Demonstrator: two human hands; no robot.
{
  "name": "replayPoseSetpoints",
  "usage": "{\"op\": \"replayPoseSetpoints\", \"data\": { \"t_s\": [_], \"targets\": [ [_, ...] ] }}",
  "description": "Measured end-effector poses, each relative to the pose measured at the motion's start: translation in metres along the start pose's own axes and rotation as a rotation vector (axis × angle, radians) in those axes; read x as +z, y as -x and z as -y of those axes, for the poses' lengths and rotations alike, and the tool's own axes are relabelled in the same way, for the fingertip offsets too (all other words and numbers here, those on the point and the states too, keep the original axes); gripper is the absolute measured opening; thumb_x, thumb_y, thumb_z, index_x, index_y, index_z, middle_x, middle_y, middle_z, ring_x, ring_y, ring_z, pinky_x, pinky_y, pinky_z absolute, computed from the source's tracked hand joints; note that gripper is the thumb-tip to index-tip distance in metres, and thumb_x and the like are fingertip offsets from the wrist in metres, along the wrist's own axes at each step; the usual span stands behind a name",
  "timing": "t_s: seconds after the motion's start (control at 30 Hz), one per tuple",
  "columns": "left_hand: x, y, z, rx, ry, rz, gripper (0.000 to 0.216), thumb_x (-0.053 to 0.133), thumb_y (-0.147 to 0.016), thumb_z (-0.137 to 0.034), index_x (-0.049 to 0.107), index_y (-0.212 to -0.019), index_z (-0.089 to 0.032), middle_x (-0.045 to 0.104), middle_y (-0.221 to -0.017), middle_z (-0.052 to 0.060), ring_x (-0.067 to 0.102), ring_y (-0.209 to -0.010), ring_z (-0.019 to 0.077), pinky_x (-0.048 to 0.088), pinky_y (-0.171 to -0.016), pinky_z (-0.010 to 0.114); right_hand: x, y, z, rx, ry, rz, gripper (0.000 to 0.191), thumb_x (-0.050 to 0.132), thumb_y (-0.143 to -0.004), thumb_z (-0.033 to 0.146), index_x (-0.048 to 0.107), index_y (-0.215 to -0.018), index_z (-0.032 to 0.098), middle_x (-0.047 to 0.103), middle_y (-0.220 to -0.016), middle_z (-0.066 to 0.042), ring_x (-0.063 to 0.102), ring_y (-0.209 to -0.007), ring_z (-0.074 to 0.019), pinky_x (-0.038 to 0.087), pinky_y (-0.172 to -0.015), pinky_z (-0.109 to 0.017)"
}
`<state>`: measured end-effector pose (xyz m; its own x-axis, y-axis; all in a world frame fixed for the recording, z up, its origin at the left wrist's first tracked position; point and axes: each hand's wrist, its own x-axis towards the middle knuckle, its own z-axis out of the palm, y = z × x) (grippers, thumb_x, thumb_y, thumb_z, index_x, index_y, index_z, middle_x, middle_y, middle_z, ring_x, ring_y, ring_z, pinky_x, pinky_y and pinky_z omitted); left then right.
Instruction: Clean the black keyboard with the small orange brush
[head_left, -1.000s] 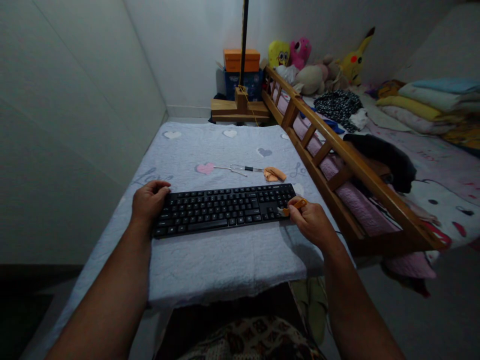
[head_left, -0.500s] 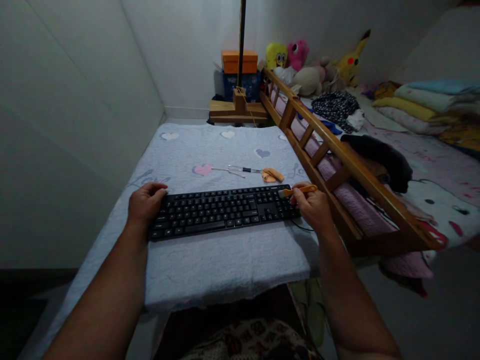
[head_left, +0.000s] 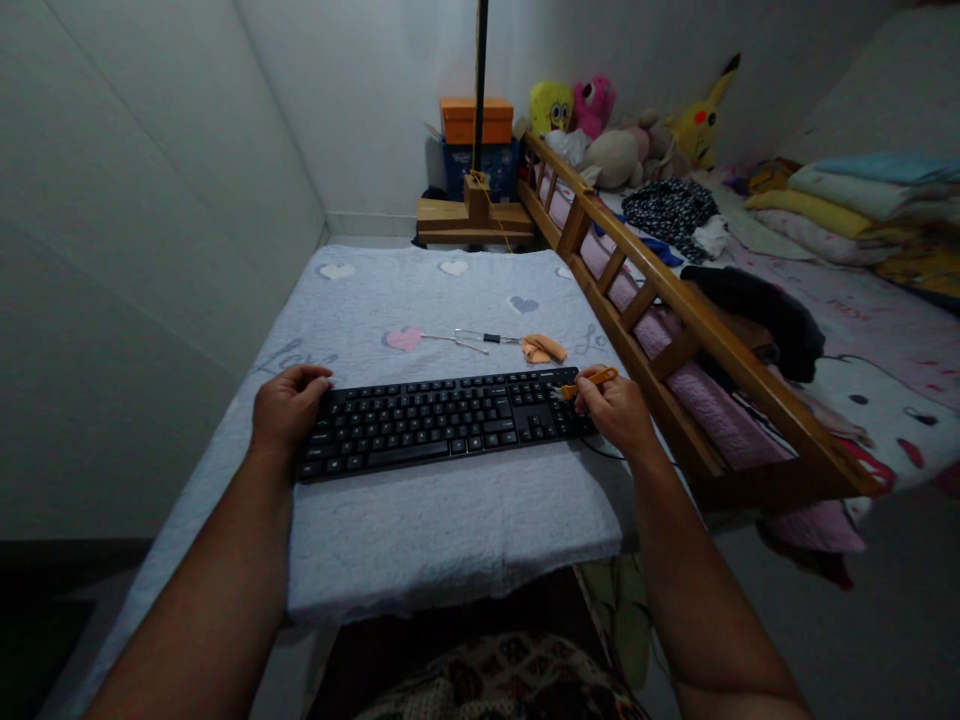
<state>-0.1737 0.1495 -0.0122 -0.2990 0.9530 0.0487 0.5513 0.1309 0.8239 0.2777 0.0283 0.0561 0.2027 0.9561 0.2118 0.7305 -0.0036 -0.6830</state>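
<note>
A black keyboard (head_left: 435, 425) lies across the cloth-covered table. My left hand (head_left: 289, 405) grips its left end, thumb on top and fingers curled around the far corner. Between the thumb and fingers of my right hand (head_left: 611, 405) is a small brush with an orange handle (head_left: 598, 378). The pale bristles touch or hover just over the keys near the keyboard's right end; I cannot tell which. Behind the keyboard lie an orange cloth (head_left: 543, 348), a thin tool with a black grip (head_left: 492, 339) and a thin white stick (head_left: 469, 346).
A wooden bed rail (head_left: 667, 300) runs close along the table's right side. Beyond it are plush toys, clothes and folded bedding (head_left: 855, 205). At the far end stand a wooden base with a dark pole (head_left: 480, 90) and an orange box (head_left: 477, 120). A keyboard cable (head_left: 600, 450) trails right.
My right hand has moved slightly left with the brush, and the brush has turned, its handle now tilting up more. My left hand stays on the keyboard's end.
</note>
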Motion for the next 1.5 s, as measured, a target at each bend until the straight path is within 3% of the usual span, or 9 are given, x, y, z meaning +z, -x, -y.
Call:
{"op": "replayPoseSetpoints", "data": {
  "t_s": [0.63, 0.83, 1.07, 1.23, 1.5],
  "targets": [
    [0.001, -0.003, 0.002, -0.014, 0.024, -0.009, 0.034, 0.068, -0.071, -0.037, 0.079, -0.097, -0.019, 0.071, -0.083, 0.0, 0.063, -0.08, 0.0181, 0.046, -0.076, 0.029, -0.025, 0.019, 0.004, 0.065, -0.001, 0.199, 0.041, 0.05, -0.096, 0.046, 0.059, -0.062, 0.025, 0.069, -0.059, -0.004, 0.067, -0.062, -0.0203, 0.049, -0.071, -0.033],
    [0.002, -0.003, 0.002, -0.027, 0.041, 0.003, 0.034, 0.068, -0.071, -0.037, 0.079, -0.098, -0.019, 0.073, -0.085, 0.001, 0.064, -0.081, 0.0189, 0.047, -0.077, 0.03, -0.037, 0.023, 0.007, 0.139, -0.205, 0.195, 0.034, 0.063, -0.089, 0.054, 0.069, -0.081, 0.021, 0.069, -0.06, -0.003, 0.064, -0.055, -0.0192, 0.048, -0.057, -0.031],
    [0.002, -0.006, 0.009, -0.013, 0.039, 0.0, 0.037, 0.068, -0.07, -0.039, 0.079, -0.099, -0.019, 0.074, -0.089, 0.001, 0.064, -0.084, 0.0193, 0.047, -0.081, 0.031, -0.019, 0.018, 0.005, 0.192, -0.379, 0.231, 0.035, 0.072, -0.079, 0.054, 0.069, -0.084, 0.02, 0.067, -0.057, -0.002, 0.06, -0.051, -0.0162, 0.046, -0.052, -0.027],
    [0.003, -0.007, 0.012, -0.01, 0.026, 0.003, 0.038, 0.067, -0.07, -0.041, 0.079, -0.099, -0.02, 0.072, -0.087, 0.001, 0.063, -0.082, 0.0195, 0.045, -0.077, 0.031, -0.017, 0.016, -0.005, 0.231, -0.389, 0.24, 0.031, 0.071, -0.076, 0.051, 0.068, -0.081, 0.02, 0.066, -0.055, -0.001, 0.059, -0.049, -0.0154, 0.045, -0.051, -0.027],
    [0.002, -0.005, 0.009, 0.001, 0.01, -0.007, 0.037, 0.067, -0.069, -0.041, 0.079, -0.098, -0.02, 0.072, -0.086, 0.001, 0.062, -0.08, 0.0193, 0.046, -0.078, 0.031, -0.036, 0.015, -0.016, 0.245, -0.296, 0.201, 0.023, 0.067, -0.076, 0.043, 0.068, -0.075, 0.02, 0.067, -0.057, -0.003, 0.06, -0.051, -0.0155, 0.045, -0.052, -0.027]
  ]
}}
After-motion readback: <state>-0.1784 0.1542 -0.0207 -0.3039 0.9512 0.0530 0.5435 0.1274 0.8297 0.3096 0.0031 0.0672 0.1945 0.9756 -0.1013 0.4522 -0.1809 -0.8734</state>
